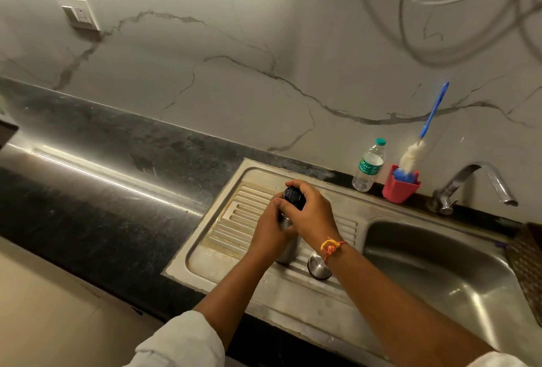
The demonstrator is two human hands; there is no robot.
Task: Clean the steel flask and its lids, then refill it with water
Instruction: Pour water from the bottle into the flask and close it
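Steel flask (pixel 289 248) stands upright on the ribbed drainboard (pixel 234 220) of the sink, just left of the basin (pixel 440 264). Your left hand (pixel 271 231) is wrapped around its body, and your right hand (pixel 311 214) has its fingers curled over the black lid (pixel 293 195) at the mouth, as if to turn it. Whether you are loosening or tightening it cannot be told from this one view.

The outer steel cap (pixel 318 267) is already off and sits on the drainboard beside the flask's base, under your right wrist.

As for progress, my judgement is that you are at the opening stage. No water runs from the tap (pixel 481 179), no suds show, and the bottle brush (pixel 413 155) stands in the red cup (pixel 400 189) on the table (pixel 102 176) behind the sink. A plastic water bottle (pixel 369 166) stands next to it.

If that reading is right, one lid is removed and the second is in hand. Scrubbing the flask, washing both lids, rinsing and refilling would all be left to do.
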